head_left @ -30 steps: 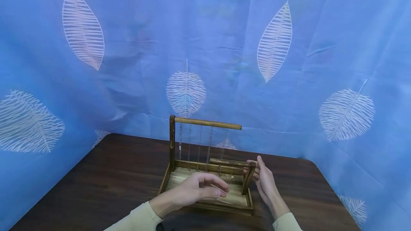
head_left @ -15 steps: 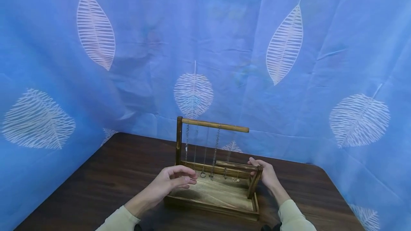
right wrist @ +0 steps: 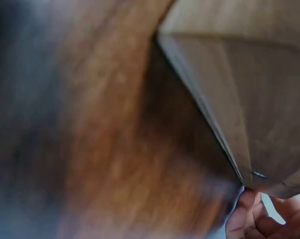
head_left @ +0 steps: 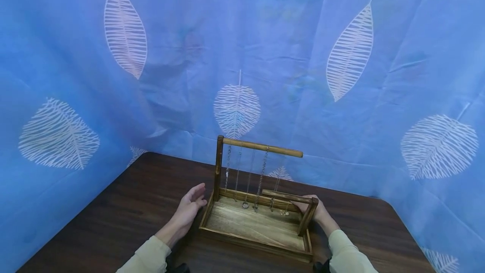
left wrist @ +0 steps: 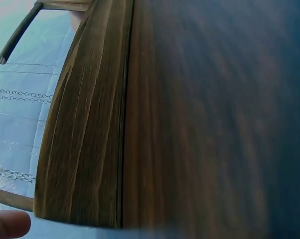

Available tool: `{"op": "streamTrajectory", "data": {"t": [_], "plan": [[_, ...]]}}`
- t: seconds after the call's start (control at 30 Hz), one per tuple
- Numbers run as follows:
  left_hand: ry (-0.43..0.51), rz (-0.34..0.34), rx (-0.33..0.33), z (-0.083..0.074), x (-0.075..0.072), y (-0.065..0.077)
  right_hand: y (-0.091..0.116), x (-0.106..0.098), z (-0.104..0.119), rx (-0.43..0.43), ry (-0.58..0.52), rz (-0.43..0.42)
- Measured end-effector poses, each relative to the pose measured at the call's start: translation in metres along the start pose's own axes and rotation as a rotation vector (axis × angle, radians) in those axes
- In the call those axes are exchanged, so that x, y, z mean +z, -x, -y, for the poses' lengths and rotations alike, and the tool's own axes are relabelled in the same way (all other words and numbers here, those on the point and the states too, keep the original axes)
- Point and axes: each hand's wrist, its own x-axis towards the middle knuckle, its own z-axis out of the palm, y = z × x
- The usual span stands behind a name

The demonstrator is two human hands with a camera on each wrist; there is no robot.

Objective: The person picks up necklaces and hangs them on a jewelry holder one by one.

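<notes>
A wooden jewelry stand (head_left: 257,226) has a shallow tray, a tall bar at the left and a lower bar at the right. Several thin necklaces (head_left: 261,180) hang from the tall bar, one with a ring-shaped pendant (head_left: 245,205). My right hand (head_left: 317,214) grips the stand's back right corner, partly hidden by the low post; its curled fingers (right wrist: 249,219) show at that corner in the right wrist view. Just off the tray's left side, my left hand (head_left: 186,210) has its fingers extended, and one fingertip (left wrist: 10,224) shows near the tray wall.
The dark wooden table (head_left: 151,188) carries the stand near its middle. Small gold pieces (head_left: 284,212) hang at the low bar. A blue curtain (head_left: 182,75) with white leaf prints closes off the back and both sides.
My left hand has moved from in front of the tray out to its left side. My right hand has closed on the back right corner. The head view has shifted slightly.
</notes>
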Motion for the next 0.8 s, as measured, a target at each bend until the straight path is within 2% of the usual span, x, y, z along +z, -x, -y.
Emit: {"op": "streamTrajectory", "data": {"t": [0.13,0.27,0.3,0.37,0.5,0.63,0.8], "plan": [[0.029,0.065,-0.014,0.007,0.004,-0.005,0.002,0.004,0.008,0.036,0.017,0.009],[0.038,0.096,-0.016,0.010,0.007,-0.008,-0.001,0.005,0.009,0.020,0.058,0.023],[0.037,0.097,-0.018,0.011,0.007,-0.008,-0.005,0.005,0.005,-0.019,0.066,0.043],[0.033,0.101,-0.024,0.012,0.008,-0.009,-0.009,0.003,0.000,-0.038,0.056,0.061],[0.034,0.118,-0.032,0.012,0.009,-0.009,-0.019,0.000,-0.014,-0.051,0.032,0.093],[0.034,0.135,-0.027,0.013,0.008,-0.010,-0.029,0.001,-0.026,0.007,0.045,0.121],[0.027,0.154,-0.026,0.015,0.008,-0.011,-0.038,0.005,-0.039,-0.035,0.064,0.139]]}}
